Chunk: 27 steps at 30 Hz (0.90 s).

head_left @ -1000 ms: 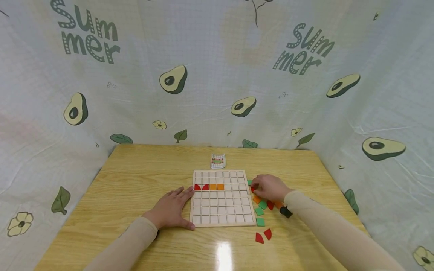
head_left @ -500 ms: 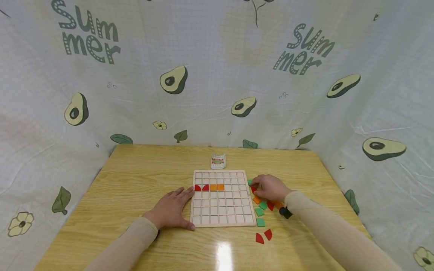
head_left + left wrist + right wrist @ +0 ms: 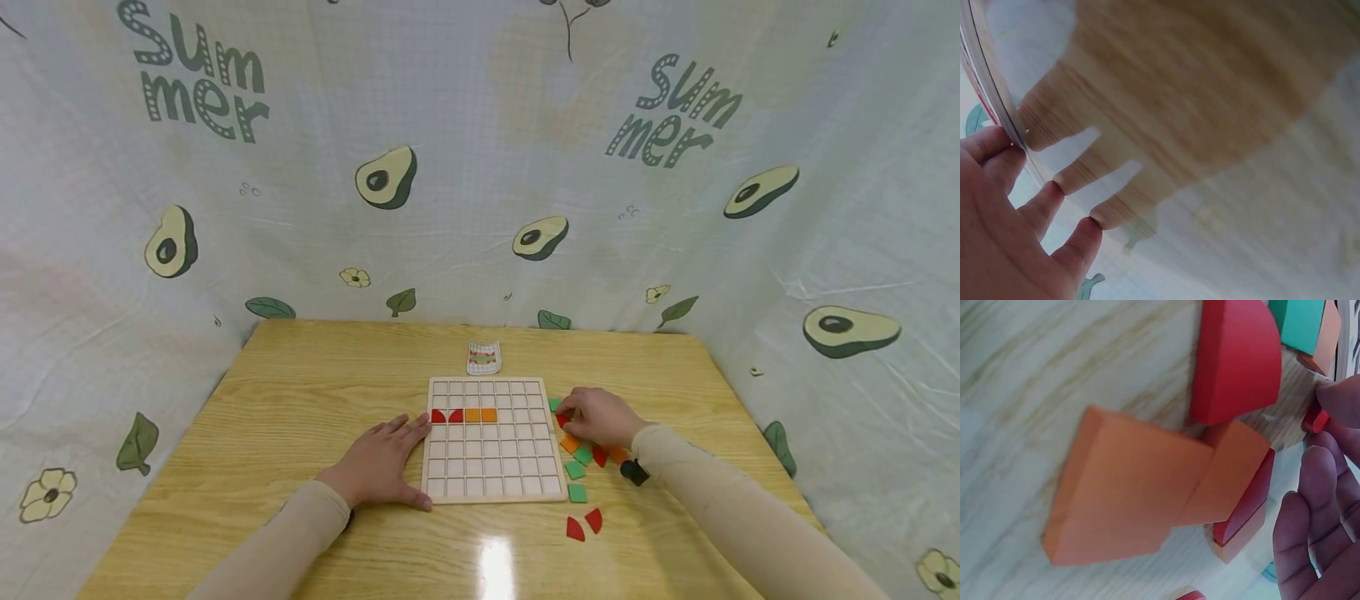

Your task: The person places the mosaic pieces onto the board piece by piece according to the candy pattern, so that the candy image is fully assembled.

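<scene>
Quietly, a red tile is pinched beside the part-filled board

Standing here, I see a person at a wood-grained table [image 3: 337, 358], sleeves pale and long. Before them lies a square, pale wooden board [image 3: 492, 465] cut into a grid. Its third row from the far edge already holds two red quarter-round tiles [image 3: 456, 416], then two flat orange square tiles [image 3: 489, 415], with three bare cells to their right.

The left hand [image 3: 378, 467] is spread flat, fingertips against the board's left edge, seemingly bracing it. The right hand [image 3: 603, 417] is just past the right edge, thumb and finger pinching a small red tile [image 3: 1316, 420], mostly hidden by the fingers; whether it has left the table I can't tell. Around that hand lie green square tiles [image 3: 577, 493], more orange and red ones, and two loose red quarter-rounds [image 3: 575, 528] nearer the person.

I'd judge this as the picking step, with the row about half laid. The next move likely calls for lifting the tile over the rim, turning its curve the proper way and seating it in a cell. A small printed card [image 3: 483, 358] beyond the board looks like the pattern, though I can't read its cells.
</scene>
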{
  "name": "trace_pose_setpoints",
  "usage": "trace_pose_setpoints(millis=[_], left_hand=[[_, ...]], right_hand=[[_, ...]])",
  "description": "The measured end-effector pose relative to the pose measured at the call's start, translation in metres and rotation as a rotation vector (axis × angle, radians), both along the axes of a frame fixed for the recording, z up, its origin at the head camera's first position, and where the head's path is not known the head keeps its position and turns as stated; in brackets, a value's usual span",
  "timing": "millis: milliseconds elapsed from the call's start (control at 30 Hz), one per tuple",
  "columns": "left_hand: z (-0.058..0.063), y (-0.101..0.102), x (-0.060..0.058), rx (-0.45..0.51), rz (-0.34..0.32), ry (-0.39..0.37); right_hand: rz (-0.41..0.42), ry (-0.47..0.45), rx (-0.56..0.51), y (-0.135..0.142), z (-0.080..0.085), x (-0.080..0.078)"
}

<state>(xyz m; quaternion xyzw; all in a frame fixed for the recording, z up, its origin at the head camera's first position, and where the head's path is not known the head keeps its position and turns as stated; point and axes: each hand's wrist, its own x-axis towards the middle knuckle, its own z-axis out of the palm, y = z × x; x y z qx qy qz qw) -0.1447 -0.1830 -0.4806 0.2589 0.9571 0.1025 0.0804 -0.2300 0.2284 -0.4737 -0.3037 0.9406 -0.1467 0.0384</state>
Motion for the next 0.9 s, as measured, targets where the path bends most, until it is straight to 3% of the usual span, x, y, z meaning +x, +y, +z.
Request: trace_pose_setpoints(millis=[400,900], left_hand=[[0.002,0.001,0.0,0.008,-0.005,-0.004],[0.002,0.001,0.001,0.011,-0.005,-0.003]], right_hand=[[0.016,0.059,0.027,0.002,-0.001,0.002],[0.02,0.091,-0.02,0.013,-0.006,-0.004]])
